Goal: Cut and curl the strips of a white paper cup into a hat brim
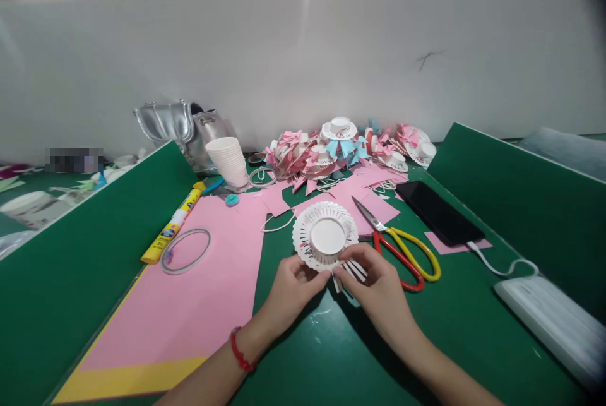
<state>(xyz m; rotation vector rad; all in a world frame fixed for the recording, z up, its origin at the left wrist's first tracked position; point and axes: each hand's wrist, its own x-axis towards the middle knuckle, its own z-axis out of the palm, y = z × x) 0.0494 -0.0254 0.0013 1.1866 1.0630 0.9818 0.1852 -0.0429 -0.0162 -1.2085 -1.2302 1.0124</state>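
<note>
A white paper-cup hat [325, 235] with a fringed brim of cut strips sits upside down over the green table. My left hand [294, 281] pinches its near-left brim, fingers closed; a red cord circles that wrist. My right hand [372, 280] grips the loose white strips at the near-right of the brim, fingers closed on them. Red-and-yellow scissors [402, 248] lie just right of my right hand.
A pink sheet [189, 305] over a yellow one lies left, with a tape ring [185, 250] and a yellow tube [175, 224]. Stacked white cups [230, 160], a silver bag [184, 125], finished pink-and-blue hats [341, 144], a phone [438, 211] cabled to a white power bank [553, 321]. Green dividers flank both sides.
</note>
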